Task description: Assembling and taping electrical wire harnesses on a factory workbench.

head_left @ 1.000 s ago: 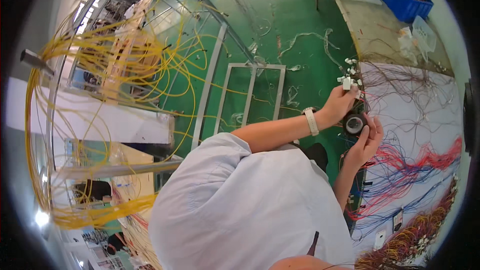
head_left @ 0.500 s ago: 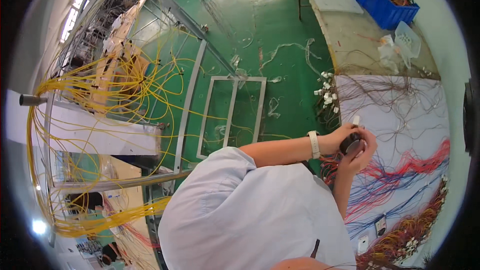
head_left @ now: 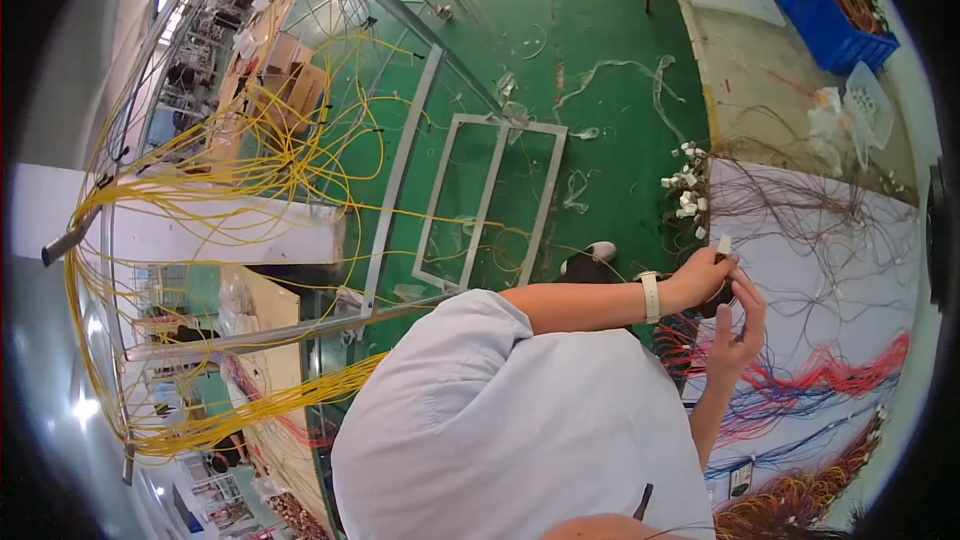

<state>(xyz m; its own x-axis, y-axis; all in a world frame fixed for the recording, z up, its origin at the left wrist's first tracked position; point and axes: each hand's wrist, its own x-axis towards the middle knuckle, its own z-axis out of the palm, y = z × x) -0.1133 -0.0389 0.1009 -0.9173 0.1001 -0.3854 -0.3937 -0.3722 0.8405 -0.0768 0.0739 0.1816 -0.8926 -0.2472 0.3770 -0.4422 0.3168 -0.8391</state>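
Over the bench on my right, both hands meet close together. My left hand [head_left: 697, 282], with a pale watch [head_left: 651, 297] on its wrist, is closed on a white connector [head_left: 724, 243] that sticks up past the fingertips. My right hand [head_left: 742, 330] is just nearer, its fingers stretched out and its thumb apart. Its fingertips come close to the left hand; whether they touch I cannot tell. A round black object, like a roll of tape [head_left: 716, 301], shows between the two hands, partly hidden by them. Thin brown wires [head_left: 800, 195] spread over the white bench top beyond.
Red and blue wires [head_left: 830, 380] cross the bench, with white connectors [head_left: 688, 195] hanging at its edge. A blue crate [head_left: 815, 15] of wires stands farther back. To my left, a metal frame [head_left: 405, 180] carries yellow cables [head_left: 250, 405]. Plastic scraps [head_left: 577, 190] lie on the green floor.
My right hand has opened its fingers from around the black roll. The roll now shows less, lower between the hands. The view has shifted, moving the bench rightward in the picture.
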